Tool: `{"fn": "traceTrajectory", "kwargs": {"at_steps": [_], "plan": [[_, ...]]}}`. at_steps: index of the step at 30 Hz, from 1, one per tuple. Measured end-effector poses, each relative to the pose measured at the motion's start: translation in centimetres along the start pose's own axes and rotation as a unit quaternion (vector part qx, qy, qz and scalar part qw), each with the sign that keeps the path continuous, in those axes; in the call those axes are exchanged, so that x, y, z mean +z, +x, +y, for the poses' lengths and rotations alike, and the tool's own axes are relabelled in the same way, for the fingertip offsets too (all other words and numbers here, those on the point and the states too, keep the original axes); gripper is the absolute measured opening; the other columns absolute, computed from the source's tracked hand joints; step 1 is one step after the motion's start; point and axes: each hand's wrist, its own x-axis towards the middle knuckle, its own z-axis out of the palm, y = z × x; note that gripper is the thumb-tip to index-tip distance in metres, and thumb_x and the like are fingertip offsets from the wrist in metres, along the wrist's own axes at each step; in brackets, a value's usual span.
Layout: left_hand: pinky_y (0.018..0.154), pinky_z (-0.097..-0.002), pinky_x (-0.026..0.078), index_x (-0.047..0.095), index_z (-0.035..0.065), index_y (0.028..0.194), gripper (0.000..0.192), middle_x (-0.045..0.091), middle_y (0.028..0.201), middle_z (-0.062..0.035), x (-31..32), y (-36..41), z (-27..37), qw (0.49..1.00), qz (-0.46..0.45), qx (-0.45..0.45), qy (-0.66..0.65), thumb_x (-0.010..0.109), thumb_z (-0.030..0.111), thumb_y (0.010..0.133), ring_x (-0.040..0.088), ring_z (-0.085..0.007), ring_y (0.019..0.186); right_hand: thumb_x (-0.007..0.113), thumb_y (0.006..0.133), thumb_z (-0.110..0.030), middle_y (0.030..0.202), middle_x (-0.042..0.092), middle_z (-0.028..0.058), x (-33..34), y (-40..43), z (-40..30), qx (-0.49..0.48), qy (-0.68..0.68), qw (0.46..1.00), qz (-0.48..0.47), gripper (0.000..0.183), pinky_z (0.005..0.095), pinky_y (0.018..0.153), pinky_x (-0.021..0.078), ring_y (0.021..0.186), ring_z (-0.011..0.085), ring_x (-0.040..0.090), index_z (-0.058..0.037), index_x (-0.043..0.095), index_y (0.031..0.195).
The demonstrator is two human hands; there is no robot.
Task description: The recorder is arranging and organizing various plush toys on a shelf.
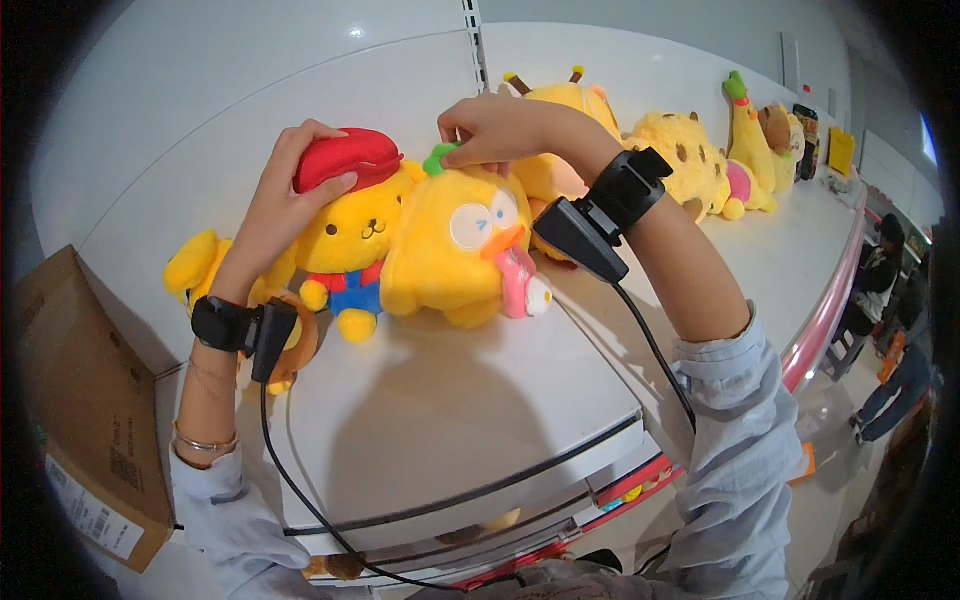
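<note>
My left hand (304, 161) grips the red cap (352, 159) of a yellow plush toy (337, 244) dressed in a red top and blue overalls. The toy sits upright on the white shelf (465, 420). Against its side leans a yellow plush duck (442, 232) with big white eyes, an orange bill and a pink piece hanging from it. At the duck's top, the fingers of my right hand (484, 135) pinch around the green tuft (439, 159). Behind my left wrist, another yellow plush toy (199, 262) is partly hidden.
A cardboard box (97, 405) bearing a label stands at the left. Further right along the shelf are a spotted yellow plush (679, 154), a long-necked plush (750, 142), a dark bottle (806, 135) and a white wall panel (300, 97) behind. People (892, 375) are in the aisle at right.
</note>
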Motion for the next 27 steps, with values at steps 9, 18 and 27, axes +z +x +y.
{"fn": "traceTrajectory", "kwargs": {"at_steps": [9,18,27], "plan": [[0.098,-0.0349,0.039,0.039,0.0110,0.127,0.057,0.040,0.125,-0.0144,-1.0,0.3,0.0,0.996,-0.068,-0.007,0.060,0.065,0.030,0.081,0.041,-0.0289,0.117,0.052,0.085,-0.037,0.102,0.061,0.0166,0.3,-0.5,-0.5,0.032,-0.118,0.992,0.003,0.044,0.0385,0.083,0.0447,0.092,0.0313,0.058,-0.0068,0.050,0.117],[0.106,-0.0394,0.032,0.033,0.0150,0.135,0.067,0.035,0.134,-0.0135,-2.0,0.2,1.6,0.992,-0.099,-0.069,0.047,0.065,0.036,0.080,0.034,-0.0283,0.127,0.050,0.085,-0.029,0.096,0.064,0.0146,-0.5,-2.5,-4.0,0.007,-0.254,0.959,0.126,0.031,0.0392,0.079,0.0466,0.088,0.0295,0.060,-0.0101,0.055,0.110],[0.108,-0.0555,0.018,0.034,0.0235,0.137,0.072,0.029,0.144,-0.0092,-10.9,-1.4,1.0,0.978,0.057,-0.048,0.197,0.052,0.060,0.078,0.025,-0.0277,0.134,0.052,0.082,-0.033,0.088,0.064,0.0136,0.6,-2.2,-8.3,-0.172,-0.176,0.948,0.201,0.030,0.0385,0.074,0.0491,0.084,0.0306,0.062,-0.0100,0.063,0.096]]}}
